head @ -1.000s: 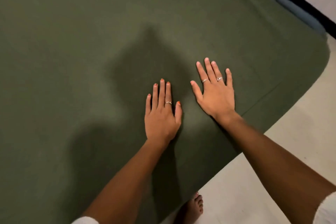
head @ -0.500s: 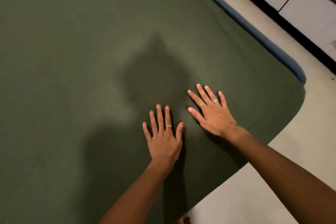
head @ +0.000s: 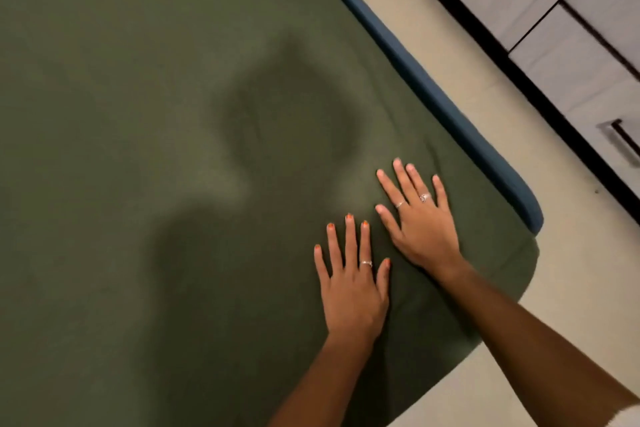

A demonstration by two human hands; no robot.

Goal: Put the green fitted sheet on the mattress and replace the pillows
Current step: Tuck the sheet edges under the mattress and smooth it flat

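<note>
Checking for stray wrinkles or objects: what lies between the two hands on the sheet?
Head view: only bare green sheet lies in the narrow gap between the left hand and right hand; both rest flat, palms down, fingers spread.

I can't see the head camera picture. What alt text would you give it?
Two bare hands, the left hand and the right hand, press flat, fingers spread, on a green fitted sheet near a bed corner. A blue mattress edge shows along the sheet's far side, with pale floor beyond. No pillows are in view.
</note>
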